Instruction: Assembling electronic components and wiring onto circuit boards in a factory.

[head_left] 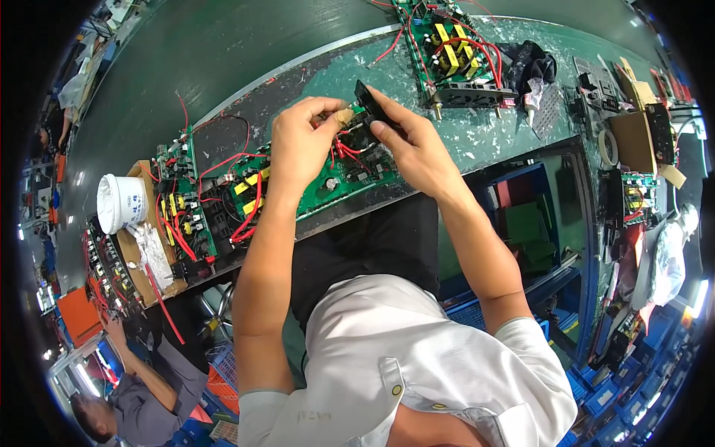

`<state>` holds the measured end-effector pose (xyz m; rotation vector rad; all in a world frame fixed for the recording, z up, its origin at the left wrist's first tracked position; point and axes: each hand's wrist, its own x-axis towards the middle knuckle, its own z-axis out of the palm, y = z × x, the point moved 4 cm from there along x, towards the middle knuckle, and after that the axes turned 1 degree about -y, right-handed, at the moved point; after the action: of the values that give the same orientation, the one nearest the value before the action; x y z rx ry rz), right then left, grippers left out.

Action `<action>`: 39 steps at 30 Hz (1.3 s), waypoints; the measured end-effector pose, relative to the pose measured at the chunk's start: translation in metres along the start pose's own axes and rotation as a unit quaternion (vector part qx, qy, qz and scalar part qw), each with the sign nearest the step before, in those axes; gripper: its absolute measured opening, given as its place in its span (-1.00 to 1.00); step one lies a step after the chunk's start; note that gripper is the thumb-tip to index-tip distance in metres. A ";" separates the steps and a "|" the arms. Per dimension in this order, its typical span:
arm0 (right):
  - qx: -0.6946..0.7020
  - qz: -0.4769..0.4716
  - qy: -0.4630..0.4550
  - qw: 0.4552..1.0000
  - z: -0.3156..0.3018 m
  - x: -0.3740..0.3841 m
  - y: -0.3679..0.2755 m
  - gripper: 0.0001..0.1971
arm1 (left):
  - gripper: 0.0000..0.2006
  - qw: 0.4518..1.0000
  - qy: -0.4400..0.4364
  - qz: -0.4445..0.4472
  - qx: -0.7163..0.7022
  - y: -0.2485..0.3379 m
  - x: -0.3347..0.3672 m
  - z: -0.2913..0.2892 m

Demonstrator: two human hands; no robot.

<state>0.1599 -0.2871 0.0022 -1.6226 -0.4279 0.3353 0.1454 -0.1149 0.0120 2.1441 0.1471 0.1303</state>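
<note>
A green circuit board (331, 184) with yellow-wrapped parts and red wires lies at the front edge of the bench before me. Over its right end, my right hand (417, 149) grips a narrow black panel (370, 104), tilted, between thumb and fingers. My left hand (304, 141) is closed in a pinch just left of the panel, above the board. A tan cover sits on one of its fingertips. What the left fingers pinch, if anything, is hidden. Red wires (345, 147) rise from the board beneath both hands.
Another board with a black end panel (471, 95) stands at the back right, near a white-tipped tube (533, 100). At left are a further board (182, 205), a white tub (121, 203) and a cardboard box (153, 261). Another person (153, 380) works at lower left.
</note>
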 end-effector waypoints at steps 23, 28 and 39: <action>0.009 -0.002 -0.003 1.000 0.001 0.001 0.002 -0.50 | -0.86 0.998 0.037 0.037 -0.018 0.004 -0.009 -0.005; -0.249 -0.173 0.137 0.943 -0.002 -0.011 -0.017 -0.52 | -0.84 0.994 0.052 0.040 -0.089 -0.008 -0.018 0.000; 0.568 0.196 -0.251 0.759 0.121 -0.094 0.015 -0.39 | -0.83 0.968 0.050 -0.056 -0.240 0.013 -0.028 0.001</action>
<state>0.0222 -0.2255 -0.0280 -0.3621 -0.1780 1.1211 0.1187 -0.1265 0.0212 1.6424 0.2671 0.1873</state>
